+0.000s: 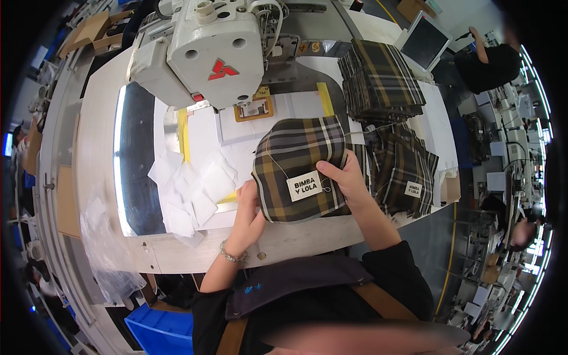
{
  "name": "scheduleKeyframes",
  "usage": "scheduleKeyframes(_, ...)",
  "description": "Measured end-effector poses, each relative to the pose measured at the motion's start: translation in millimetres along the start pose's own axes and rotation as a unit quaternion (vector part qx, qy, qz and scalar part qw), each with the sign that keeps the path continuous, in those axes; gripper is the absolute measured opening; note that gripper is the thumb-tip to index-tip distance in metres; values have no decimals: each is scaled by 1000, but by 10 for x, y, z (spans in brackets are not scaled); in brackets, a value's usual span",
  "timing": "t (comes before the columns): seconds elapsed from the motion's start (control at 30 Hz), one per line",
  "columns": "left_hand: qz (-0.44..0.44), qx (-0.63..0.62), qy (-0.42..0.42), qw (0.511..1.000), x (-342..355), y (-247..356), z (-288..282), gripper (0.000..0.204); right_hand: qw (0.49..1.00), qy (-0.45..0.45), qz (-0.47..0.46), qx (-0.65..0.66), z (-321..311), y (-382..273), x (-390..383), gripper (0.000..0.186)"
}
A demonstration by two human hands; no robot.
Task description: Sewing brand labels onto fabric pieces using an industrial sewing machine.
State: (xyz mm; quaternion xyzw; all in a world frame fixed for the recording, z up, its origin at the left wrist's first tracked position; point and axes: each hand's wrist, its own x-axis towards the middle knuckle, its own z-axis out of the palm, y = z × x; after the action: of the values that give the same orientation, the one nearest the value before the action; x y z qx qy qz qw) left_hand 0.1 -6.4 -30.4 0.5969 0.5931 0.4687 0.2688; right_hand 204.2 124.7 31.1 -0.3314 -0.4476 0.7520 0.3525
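I hold a dark plaid fabric piece (296,145) with a sewn white label (303,186) and a loose thread on it. My left hand (248,210) is closed on its left edge, fingers partly hidden behind it. My right hand (345,177) grips the right side, thumb on the front beside the label. At the right lie a neat stack of plaid pieces (383,77) and, below it, a looser pile (399,163) with a similar label. A white sewing machine (213,47) stands above the fabric, over a small yellow-edged frame (253,115).
White paper squares (192,189) lie left of my hands on the table (112,248), near crumpled plastic (106,236). A monitor (421,41) stands back right. A blue crate (157,331) sits below left. Another person in black (485,68) is at the upper right, beyond the table.
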Motion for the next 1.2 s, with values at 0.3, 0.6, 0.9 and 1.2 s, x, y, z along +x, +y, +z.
scheduleKeyframes(0.3, -153, -421, -31, 894, -17, -36, -1, 40, 999, 35, -24, -2, 128, 402, -128, 21)
scheduleKeyframes(0.6, -93, -264, 53, 959, -222, 335, -132, 29, 992, -21, -43, -114, 458, 175, -557, 38)
scheduleKeyframes(0.9, -95, -299, 181, 932, -399, 639, -255, 34, 966, -37, -81, -242, 391, 355, -619, 32)
scheduleKeyframes(1.2, -58, -212, 179, 959, -412, 673, -132, 36, 993, -81, -47, -74, 264, 289, -677, 40)
